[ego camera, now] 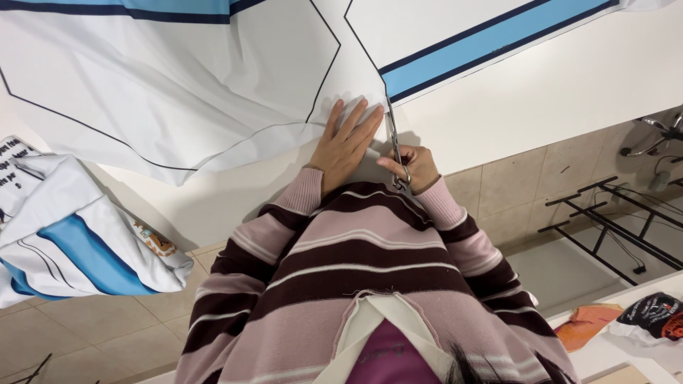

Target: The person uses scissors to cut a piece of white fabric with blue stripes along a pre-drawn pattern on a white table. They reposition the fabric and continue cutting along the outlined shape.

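Two hands work thin, limp white fabric [213, 92] on the counter [569, 92]: left hand [346, 142] pressed flat, fingers spread, right hand [415, 166] closed around scissors [395, 146] at its printed line.

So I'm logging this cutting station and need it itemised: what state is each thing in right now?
Left hand: flat, fingers spread, pressing the fabric down.
Right hand: closed around the scissors' handles.
Scissors: held, blades lying along a printed line.
White printed fabric: spread on the white table, slightly wrinkled.
Blue-and-white fabric pile: bunched, hanging off the table's edge.
Black bag: crumpled on a side surface.
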